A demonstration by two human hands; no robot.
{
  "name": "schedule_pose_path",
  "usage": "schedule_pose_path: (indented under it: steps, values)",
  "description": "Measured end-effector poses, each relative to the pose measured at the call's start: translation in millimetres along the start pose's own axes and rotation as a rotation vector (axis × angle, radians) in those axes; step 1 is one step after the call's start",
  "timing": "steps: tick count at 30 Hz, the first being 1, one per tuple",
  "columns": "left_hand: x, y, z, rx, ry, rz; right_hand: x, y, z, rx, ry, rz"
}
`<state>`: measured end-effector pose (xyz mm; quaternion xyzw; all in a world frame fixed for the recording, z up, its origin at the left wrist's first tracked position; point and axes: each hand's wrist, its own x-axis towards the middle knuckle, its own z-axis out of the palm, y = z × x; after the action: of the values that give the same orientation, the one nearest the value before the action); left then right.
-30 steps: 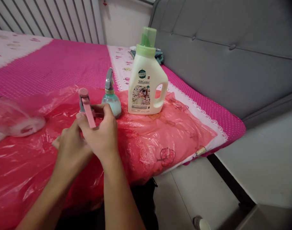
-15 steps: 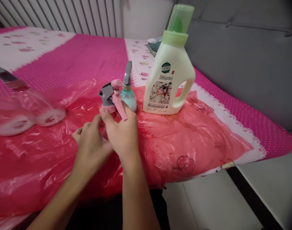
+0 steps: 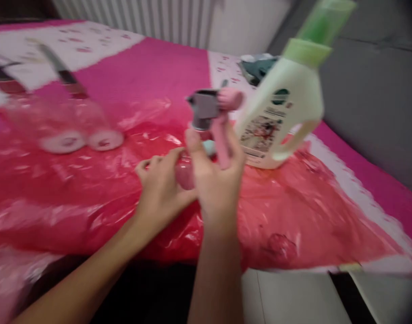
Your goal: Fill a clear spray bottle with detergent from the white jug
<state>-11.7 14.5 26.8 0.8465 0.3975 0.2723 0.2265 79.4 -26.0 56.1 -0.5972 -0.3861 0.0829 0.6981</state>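
Note:
My left hand curls round the clear pink body of a spray bottle, which stands upright on red plastic sheeting. My right hand grips its collar, just under the grey and pink trigger head. The fingers of both hands are partly hidden behind the bottle. A teal spray bottle shows only in a small part behind my right hand. Right of it, close by, is a large cream detergent bottle with a green cap.
At the left, two pink spray bottles with grey tops have their bases turned towards me. Beneath the sheeting lies a pink and white patterned bedspread. A grey padded panel rises at the right. A dark cloth-like item lies behind the detergent bottle.
The view has swung, so everything sits further right and is blurred. More of the pink bottle's body shows between my hands, and its head now covers most of the teal bottle.

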Motion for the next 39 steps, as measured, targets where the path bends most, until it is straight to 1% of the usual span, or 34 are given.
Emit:
schedule_pose_path:
  steps: [1, 2, 4, 5, 7, 9, 11, 12, 15, 17, 20, 22, 24, 26, 28, 31, 34, 36, 39]
  values:
    - [-2, 0, 2.0, 0.029, 0.017, 0.044, 0, 4, -2, 0.007, 0.034, -0.008]
    - [-3, -1, 3.9, 0.038, 0.044, 0.057, 1, 8, -4, 0.015, 0.025, -0.005]
    - [-4, -2, 6.9, 0.043, 0.058, 0.068, 2, 17, -6, 0.044, -0.032, 0.028]
    - [-4, -3, 7.9, 0.036, 0.065, 0.067, 2, 20, -7, 0.055, -0.037, 0.050]
    - [-5, -4, 9.5, 0.019, 0.074, 0.068, 1, 23, -7, 0.111, 0.017, 0.056]
    - [-6, -4, 10.7, 0.011, 0.086, 0.079, 1, 21, -8, 0.186, 0.111, 0.012]
    - [-6, -5, 11.6, 0.010, 0.092, 0.094, 1, 19, -8, 0.219, 0.162, -0.034]
    - [-6, -5, 11.8, 0.009, 0.092, 0.098, 1, 18, -9, 0.212, 0.161, -0.039]
    - [-5, -5, 11.4, 0.001, 0.083, 0.086, 1, 20, -10, 0.150, 0.076, 0.007]
    - [-4, -5, 10.4, -0.007, 0.079, 0.075, 1, 22, -9, 0.152, 0.049, 0.030]
    - [-4, -5, 9.1, -0.027, 0.071, 0.073, 0, 23, -8, 0.144, 0.117, -0.015]
    - [-5, -4, 8.6, -0.030, 0.060, 0.065, 0, 22, -8, 0.097, 0.125, -0.040]
    - [-5, -4, 8.5, -0.029, 0.057, 0.062, 0, 23, -7, 0.104, 0.110, -0.018]
    - [-5, -4, 8.8, -0.034, 0.058, 0.072, 0, 24, -7, 0.142, 0.127, 0.008]
    - [-5, -5, 9.1, -0.040, 0.054, 0.083, 0, 24, -6, 0.134, 0.142, 0.001]
    - [-4, -6, 9.5, -0.042, 0.059, 0.092, -1, 20, -5, 0.174, 0.102, 0.025]
    - [-5, -7, 9.7, -0.041, 0.072, 0.101, -2, 16, -4, 0.207, 0.112, 0.078]
    - [-5, -8, 10.1, -0.040, 0.074, 0.101, -2, 17, -4, 0.176, 0.110, 0.084]
    - [-6, -8, 10.5, -0.029, 0.077, 0.100, -2, 19, -4, 0.232, 0.109, 0.106]
